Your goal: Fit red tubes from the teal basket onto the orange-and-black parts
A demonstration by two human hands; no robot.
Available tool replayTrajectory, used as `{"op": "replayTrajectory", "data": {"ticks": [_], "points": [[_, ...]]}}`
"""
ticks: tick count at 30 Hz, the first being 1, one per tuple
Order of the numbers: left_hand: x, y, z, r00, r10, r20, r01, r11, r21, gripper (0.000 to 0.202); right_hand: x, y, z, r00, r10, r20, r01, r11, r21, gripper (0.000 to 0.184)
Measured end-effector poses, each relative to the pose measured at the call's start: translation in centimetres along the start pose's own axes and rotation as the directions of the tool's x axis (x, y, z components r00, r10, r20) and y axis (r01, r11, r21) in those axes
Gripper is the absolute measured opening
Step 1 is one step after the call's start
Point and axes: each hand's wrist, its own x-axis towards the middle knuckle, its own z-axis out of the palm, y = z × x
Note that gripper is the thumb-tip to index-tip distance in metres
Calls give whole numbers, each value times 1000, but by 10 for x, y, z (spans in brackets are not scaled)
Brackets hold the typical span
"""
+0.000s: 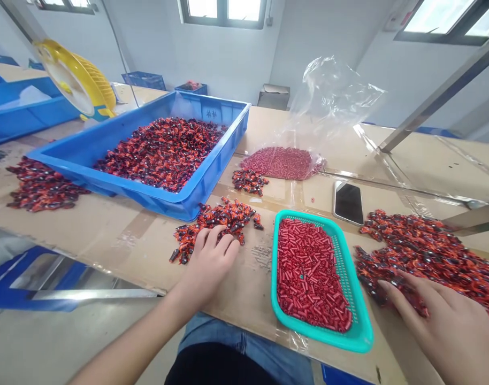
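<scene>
Pieces, glossy dark with orange tangles, lie in two heaps near the front edge of the worktop: a small heap at the left hand, a large heap under the right hand. They are too many to count and point every way, with no shared long axis. Both grips stand apart, fingers spread, clamped on nothing visible. Between the hands sits one teal basket of red tubes, its long axis running away from the person. One blue tray of pieces stands farther back.
</scene>
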Motion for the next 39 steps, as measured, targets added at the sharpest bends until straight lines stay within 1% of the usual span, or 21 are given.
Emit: {"op": "replayTrajectory", "data": {"ticks": [1, 3, 4, 6, 8, 9, 10, 12, 15, 17, 21, 25, 27, 30, 34, 36, 37, 38, 39], "points": [[0, -2, 3, 1000, 9, -1, -9, 1000, -1, 28, 2, 1, 2, 1000, -8, -6, 8, 999, -33, 76], [-1, -4, 4, 999, 28, -15, -28, 1000, -14, 29, 6, -11, 0, 997, -57, -43, 55, 997, -53, 69], [-1, -4, 3, 999, 39, -27, -40, 999, -28, 29, 8, -23, -3, 994, -95, -62, 94, 995, -13, 60], [-2, -3, 0, 996, 63, -64, -68, 995, -76, 28, 13, -54, -10, 972, -228, -62, 234, 962, 138, 40], [-5, -1, -3, 991, 79, -106, -95, 985, -147, 25, 18, -85, -12, 922, -387, -17, 376, 886, 272, 25], [-6, 1, -4, 989, 81, -122, -103, 977, -186, 23, 21, -97, -10, 900, -436, 18, 411, 861, 298, 22], [-7, 3, -5, 988, 77, -134, -105, 969, -222, 22, 23, -107, -6, 883, -466, 57, 429, 851, 304, 21], [-10, 6, -6, 988, 62, -143, -99, 958, -269, 21, 26, -119, 5, 873, -469, 132, 422, 864, 276, 19], [-10, 9, -3, 987, 49, -150, -88, 960, -267, 22, 28, -120, 21, 865, -454, 213, 405, 883, 237, 15], [-7, 10, 0, 989, 51, -135, -83, 966, -244, 22, 29, -118, 25, 859, -449, 244, 400, 888, 227, 16], [5, 11, 8, 997, 69, -27, -74, 975, -208, 22, 29, -117, 24, 845, -461, 270, 404, 882, 243, 12], [17, 14, 18, 993, 91, 79, -73, 976, -203, 19, 29, -118, 21, 827, -492, 272, 421, 863, 279, 12], [21, 15, 21, 991, 96, 96, -72, 971, -229, 20, 28, -118, 21, 822, -498, 277, 425, 859, 285, 13], [21, 15, 21, 994, 84, 63, -60, 946, -318, 22, 27, -118, 20, 822, -491, 288, 414, 863, 290, 14], [14, 17, 10, 999, 37, -21, -42, 861, -506, 28, 26, -118, 19, 834, -459, 306, 374, 878, 298, 16], [10, 19, 1, 999, -5, -40, -19, 813, -582, 27, 26, -117, 18, 838, -443, 319, 352, 885, 304, 17], [8, 21, -3, 998, -43, -35, 12, 774, -633, 25, 26, -117, 17, 838, -438, 327, 343, 887, 309, 16], [6, 24, -7, 995, -95, -18, 56, 716, -696, 22, 25, -116, 16, 836, -435, 334, 336, 888, 314, 13], [4, 27, -10, 987, -158, 9, 109, 635, -765, 21, 25, -116, 15, 834, -433, 342, 329, 888, 321, 9]]}}
